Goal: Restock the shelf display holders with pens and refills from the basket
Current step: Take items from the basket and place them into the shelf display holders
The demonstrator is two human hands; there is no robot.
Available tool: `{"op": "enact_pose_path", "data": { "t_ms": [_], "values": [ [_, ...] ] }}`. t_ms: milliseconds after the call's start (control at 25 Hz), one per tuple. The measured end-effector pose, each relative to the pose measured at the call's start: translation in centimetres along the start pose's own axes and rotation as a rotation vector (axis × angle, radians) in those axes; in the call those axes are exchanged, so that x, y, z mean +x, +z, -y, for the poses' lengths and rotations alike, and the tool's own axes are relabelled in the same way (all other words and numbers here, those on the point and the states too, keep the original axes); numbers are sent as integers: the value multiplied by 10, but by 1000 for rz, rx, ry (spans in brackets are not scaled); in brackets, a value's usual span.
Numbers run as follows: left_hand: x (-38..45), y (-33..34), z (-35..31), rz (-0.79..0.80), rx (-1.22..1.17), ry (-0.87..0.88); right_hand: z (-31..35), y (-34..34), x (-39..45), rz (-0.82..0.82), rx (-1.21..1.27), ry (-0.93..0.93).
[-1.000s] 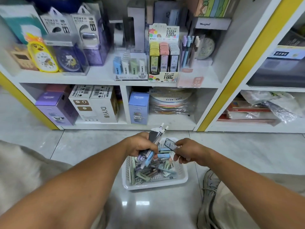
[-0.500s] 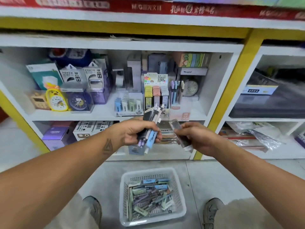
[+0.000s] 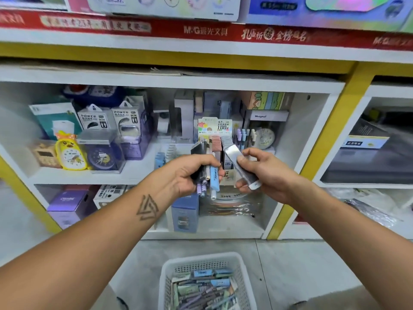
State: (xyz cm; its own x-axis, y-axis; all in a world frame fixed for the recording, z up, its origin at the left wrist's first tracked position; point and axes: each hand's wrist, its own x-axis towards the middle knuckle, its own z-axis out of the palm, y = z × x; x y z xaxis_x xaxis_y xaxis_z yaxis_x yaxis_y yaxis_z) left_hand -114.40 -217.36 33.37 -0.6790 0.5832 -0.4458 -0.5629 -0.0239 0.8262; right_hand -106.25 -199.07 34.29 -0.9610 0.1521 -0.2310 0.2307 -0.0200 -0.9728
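Hands met at the centre of the frame, in front of the middle shelf. The left hand (image 3: pixel 190 173) was curled round a bunch of pens (image 3: pixel 206 168), their caps poking up above the fist and their purple and blue ends hanging out below. The right hand (image 3: pixel 261 173) pinched a flat refill case (image 3: pixel 240 166) between thumb and fingertips, tilted, one end up toward the shelf and the other down by the palm.

Just behind both hands stood the display holder (image 3: pixel 215 139), its slots already part-filled with refill packs, and to its right a pen holder (image 3: pixel 244 136) with a few upright pens. The basket (image 3: pixel 169 274) sat on the floor at the bottom centre of the frame, still well stocked with pens and refills.

The bunch looked the likelier trouble: several loose pens held in one fist could slide out at the lower end if the grip eased while attention went to the case. The case, held only at its edges and on a slant, could slip and fall to the floor or catch the packs already standing in the holder and tip them. The clocks (image 3: pixel 71 154) and boxed goods (image 3: pixel 101 121) at the left of the shelf stood well apart from the reach.
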Motion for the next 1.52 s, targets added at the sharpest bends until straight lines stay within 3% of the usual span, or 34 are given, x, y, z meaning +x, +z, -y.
{"op": "enact_pose_path", "data": {
  "t_ms": [160,400,600,800,1080,1200,1400,1520],
  "values": [
    [6,-13,-10,-75,-30,16,9,-4,30,-130,-397,-185],
    [11,-28,-24,-141,43,20,21,-14,49,-105,-422,-139],
    [14,-29,-25,-137,74,4,24,-23,63,-166,-588,-286],
    [16,-30,-25,-135,108,-7,19,-22,78,-277,-1182,-508],
    [16,-29,-23,-62,115,-30,3,-3,92,-416,-1679,-657],
    [15,-28,-22,-37,138,-28,-1,-6,92,-464,-1676,-678],
    [18,-26,-17,-34,152,-11,-4,-14,93,-296,-1518,-525],
    [20,-26,-16,-36,171,-1,-3,-16,92,-370,-1489,-537]
  ]
}}
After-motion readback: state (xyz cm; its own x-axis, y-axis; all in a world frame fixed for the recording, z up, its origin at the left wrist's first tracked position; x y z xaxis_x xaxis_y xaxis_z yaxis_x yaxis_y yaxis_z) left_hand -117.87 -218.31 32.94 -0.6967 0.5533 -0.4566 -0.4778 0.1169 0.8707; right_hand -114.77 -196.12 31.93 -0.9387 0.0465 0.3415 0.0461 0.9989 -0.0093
